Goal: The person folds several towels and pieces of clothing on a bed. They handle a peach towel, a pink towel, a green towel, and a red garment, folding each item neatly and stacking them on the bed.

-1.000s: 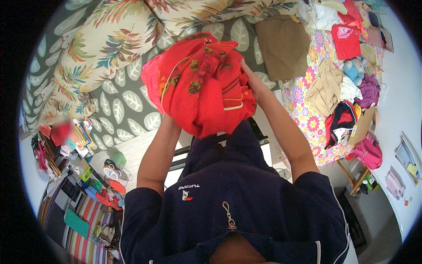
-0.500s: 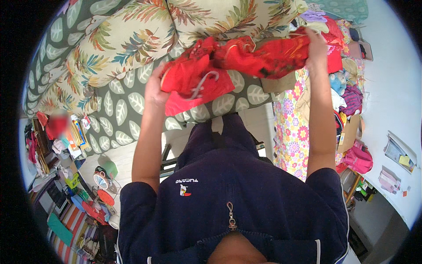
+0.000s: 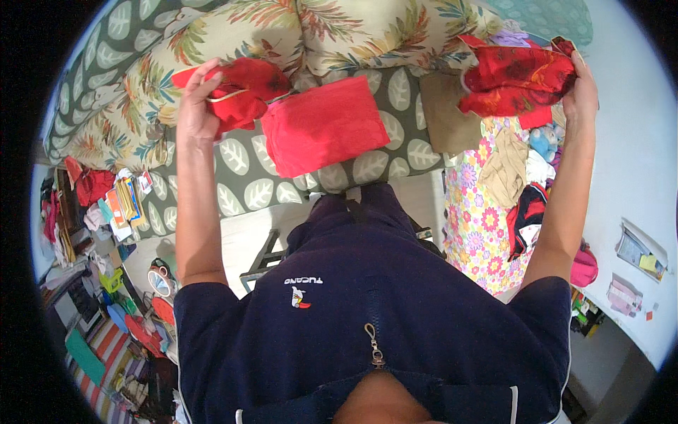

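My left hand (image 3: 198,113) is closed on a crumpled red cloth piece (image 3: 251,88) with dark patches and a pale edging, held over the left part of the sofa. Out to the right, my right hand (image 3: 582,99) grips the edge of a red patterned cloth piece (image 3: 519,81), which spreads out toward the middle. I cannot make out what kind of garment either piece is. A flat folded red cloth (image 3: 325,127) lies on the leaf-print sofa seat (image 3: 233,157) between my hands, touched by neither.
A folded brown cloth (image 3: 448,113) lies at the seat's right end. Beside it, a flower-print cover (image 3: 474,212) bears piled clothes, among them a beige garment (image 3: 506,166). Leafy cushions (image 3: 247,32) line the sofa back. Papers and clutter (image 3: 123,208) stand at left.
My hands have moved far apart, left hand leftward and right hand rightward. The red pieces that hung together between them are now separate, and the folded red cloth underneath shows fully.
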